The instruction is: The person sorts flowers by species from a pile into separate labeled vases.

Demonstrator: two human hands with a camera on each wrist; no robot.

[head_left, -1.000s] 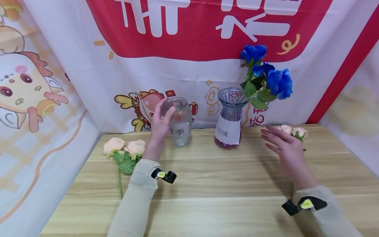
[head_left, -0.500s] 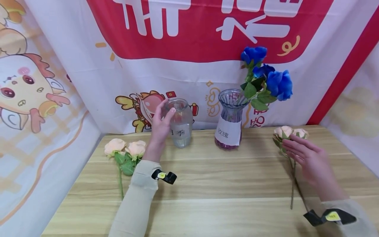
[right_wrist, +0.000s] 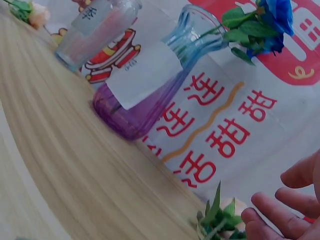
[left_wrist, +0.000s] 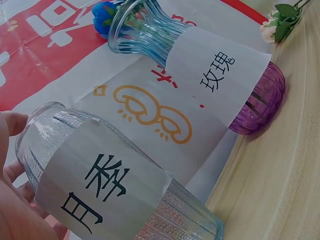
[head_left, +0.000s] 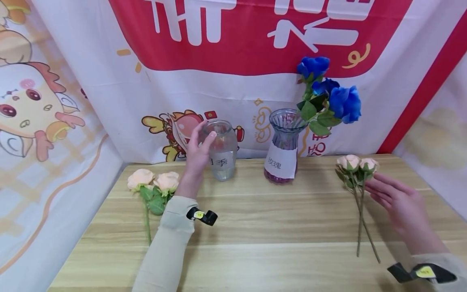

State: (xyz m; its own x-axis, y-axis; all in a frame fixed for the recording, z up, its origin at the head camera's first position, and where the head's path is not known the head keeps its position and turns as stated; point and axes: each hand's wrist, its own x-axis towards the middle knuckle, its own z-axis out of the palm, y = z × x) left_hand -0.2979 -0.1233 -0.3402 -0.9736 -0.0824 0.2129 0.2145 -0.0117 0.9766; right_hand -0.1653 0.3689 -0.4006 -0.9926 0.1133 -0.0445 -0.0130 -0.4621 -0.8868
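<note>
My left hand [head_left: 198,153] holds a clear glass vase [head_left: 225,144] near its rim, thumb and fingers on either side of the neck. The vase stands upright on the table and bears a paper label [left_wrist: 102,185]. At the right, my right hand [head_left: 405,205] has its fingers extended beside two pale pink roses [head_left: 349,162], fingertips right at the blooms and leaves. Their stems lie crossed on the tabletop. In the right wrist view the same hand [right_wrist: 287,210] shows spread fingers with nothing between them, close to green leaves [right_wrist: 220,217].
A blue-to-purple glass vase [head_left: 285,136] with a paper label stands right of the clear one, holding blue roses [head_left: 344,104] that lean right. More pale pink roses [head_left: 167,182] lie on the wooden table [head_left: 270,219] at the left, partly behind my left forearm. A printed cloth [head_left: 175,91] hangs behind.
My right hand has moved right and toward me, past the pink roses on the right, uncovering their blooms and stems. The left hand stays on the clear vase.
</note>
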